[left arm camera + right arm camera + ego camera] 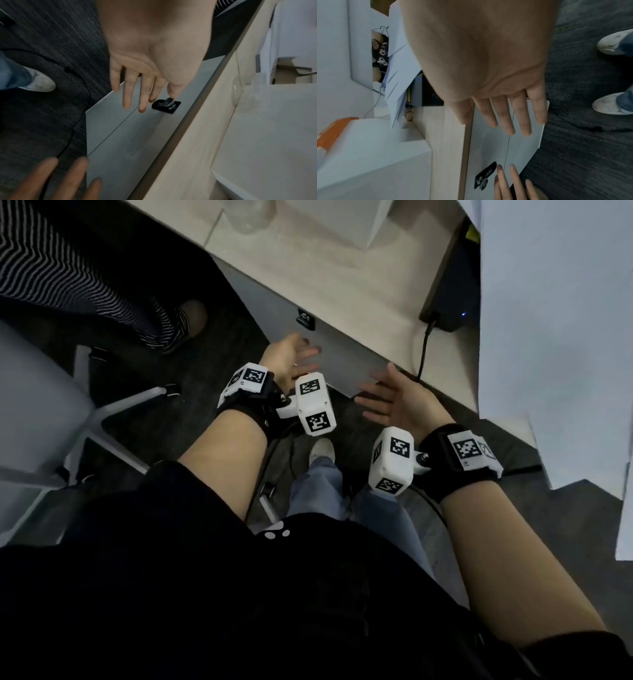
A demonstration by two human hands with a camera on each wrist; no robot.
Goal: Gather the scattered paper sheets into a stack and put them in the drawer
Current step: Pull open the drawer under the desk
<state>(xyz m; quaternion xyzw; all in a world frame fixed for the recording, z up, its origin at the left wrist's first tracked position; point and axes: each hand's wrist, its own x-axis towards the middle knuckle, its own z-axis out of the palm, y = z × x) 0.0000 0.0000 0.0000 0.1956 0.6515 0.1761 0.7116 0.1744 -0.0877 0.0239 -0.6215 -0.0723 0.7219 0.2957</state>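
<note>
The counter carries the sheets, which overhang its near edge at our right, fanned and not yet squared; they lie there because both hands are needed below. The drawer sits shut under the counter edge, its grey front facing the floor. We bring the left hand and right hand to that front, fingers straight and spread, holding nothing. The left fingers lie beside the lock, presumably to find a pulling edge. We cannot tell whether they touch the front.
</note>
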